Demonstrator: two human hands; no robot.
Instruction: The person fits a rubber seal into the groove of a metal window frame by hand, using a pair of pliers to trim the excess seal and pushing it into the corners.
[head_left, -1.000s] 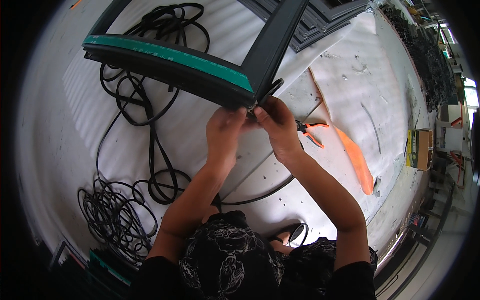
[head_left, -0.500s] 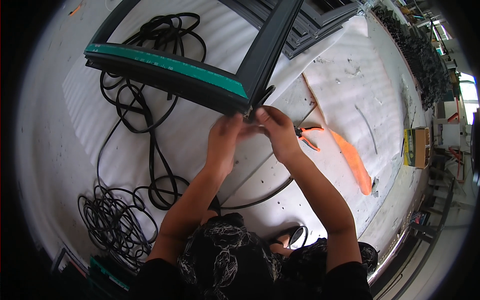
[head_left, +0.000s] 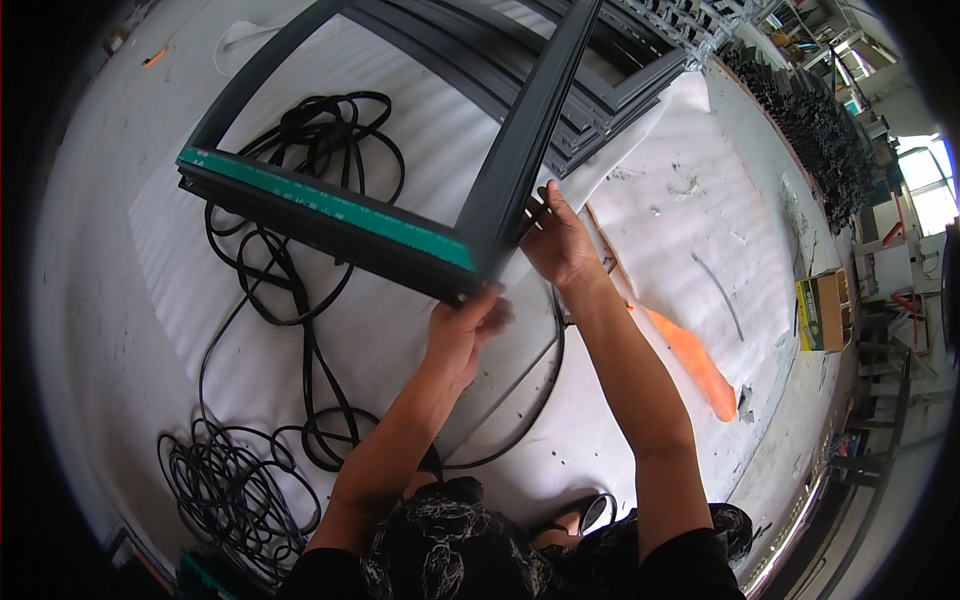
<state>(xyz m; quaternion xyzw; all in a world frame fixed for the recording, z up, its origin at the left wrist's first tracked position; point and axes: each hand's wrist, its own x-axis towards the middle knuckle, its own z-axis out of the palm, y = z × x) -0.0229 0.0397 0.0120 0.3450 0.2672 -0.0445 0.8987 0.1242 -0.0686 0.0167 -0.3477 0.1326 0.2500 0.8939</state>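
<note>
A dark grey rectangular frame with a green tape strip along its near side is tilted in front of me. My right hand is at the frame's right side, its fingers reaching to the edge and partly hidden by it. Below the near right corner is my left hand, thumb by the corner's underside and the other fingers smeared by motion. A black cord-like strip curves up from near my lap toward the frame's corner, its upper end hidden.
More dark frames lie stacked beyond. Looped black strip lies under the frame, and a tangled coil at lower left. An orange piece is on the white sheet. A yellow-and-brown carton stands at right.
My hands have come apart: the right has gone up along the frame's side, the left stays below the corner. The whole scene sits lower in view. My right forearm now mostly hides the orange-handled pliers.
</note>
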